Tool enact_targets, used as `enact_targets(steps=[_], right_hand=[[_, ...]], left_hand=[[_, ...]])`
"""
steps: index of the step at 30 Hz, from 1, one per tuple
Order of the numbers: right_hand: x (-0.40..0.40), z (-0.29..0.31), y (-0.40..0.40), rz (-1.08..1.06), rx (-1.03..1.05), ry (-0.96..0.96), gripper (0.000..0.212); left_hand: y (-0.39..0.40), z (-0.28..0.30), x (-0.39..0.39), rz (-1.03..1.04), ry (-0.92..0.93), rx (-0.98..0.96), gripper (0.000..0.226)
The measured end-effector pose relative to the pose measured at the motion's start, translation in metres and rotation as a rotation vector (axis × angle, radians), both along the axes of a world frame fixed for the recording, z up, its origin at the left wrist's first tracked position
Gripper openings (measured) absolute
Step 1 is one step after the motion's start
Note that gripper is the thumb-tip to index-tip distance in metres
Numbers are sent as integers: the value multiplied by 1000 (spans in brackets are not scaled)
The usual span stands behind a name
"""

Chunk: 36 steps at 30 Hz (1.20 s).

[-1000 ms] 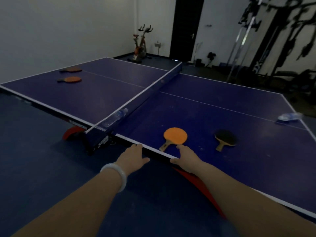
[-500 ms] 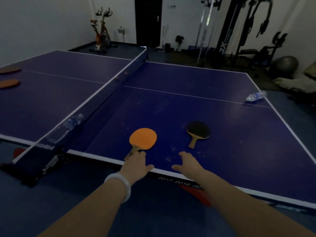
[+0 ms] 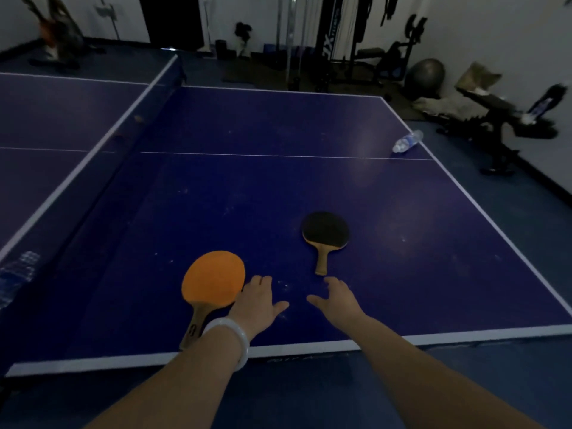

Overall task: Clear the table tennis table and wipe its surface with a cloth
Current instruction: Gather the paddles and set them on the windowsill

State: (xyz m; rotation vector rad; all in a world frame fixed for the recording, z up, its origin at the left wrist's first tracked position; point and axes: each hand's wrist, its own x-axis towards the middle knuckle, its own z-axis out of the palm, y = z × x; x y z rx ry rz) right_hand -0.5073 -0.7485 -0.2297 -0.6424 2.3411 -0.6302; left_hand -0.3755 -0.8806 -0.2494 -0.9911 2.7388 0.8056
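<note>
On the blue table tennis table (image 3: 309, 125) an orange paddle (image 3: 213, 279) lies near the front edge, its wooden handle towards me. A black paddle (image 3: 325, 231) lies a little farther in, to its right. My left hand (image 3: 259, 302), with a white bangle at the wrist, is spread over the table just right of the orange blade. My right hand (image 3: 338, 299) reaches with open fingers just below the black paddle's handle, apart from it. Neither hand holds anything. A plastic water bottle (image 3: 407, 141) lies at the table's right edge.
The net (image 3: 102, 144) runs along the left, with another plastic bottle (image 3: 18, 274) lying by its near end. Gym gear stands behind: a weight rack (image 3: 346, 41), a grey exercise ball (image 3: 425, 76), a bench (image 3: 492, 113). Blue floor surrounds the table.
My view has swung right and moved closer over the table. Both hands have advanced past the table edge onto the surface, between the two paddles.
</note>
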Motion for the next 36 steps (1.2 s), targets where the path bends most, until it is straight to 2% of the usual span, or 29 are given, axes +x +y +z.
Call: enact_targets(steps=[5, 12, 18, 21, 26, 32, 36], right_hand=[[-32, -26, -29, -90, 12, 2, 57], [-83, -67, -63, -179, 111, 72, 70], [-106, -90, -79, -245, 64, 125, 66], [-112, -95, -86, -313, 29, 118, 65], [-112, -100, -87, -377, -23, 88, 50], [-93, -101, -72, -384, 9, 12, 50], [-71, -100, -61, -340, 29, 13, 28]], left_hand=[[-18, -32, -28, 20, -47, 2, 78], [-47, -75, -67, -2, -184, -7, 91], [-44, -106, -77, -49, -310, -48, 108], [-44, -114, -74, -62, -315, -29, 108], [-45, -120, -72, -71, -315, -15, 107], [-46, -116, -73, -78, -318, -16, 104], [-44, -108, -71, -71, -290, -29, 104]])
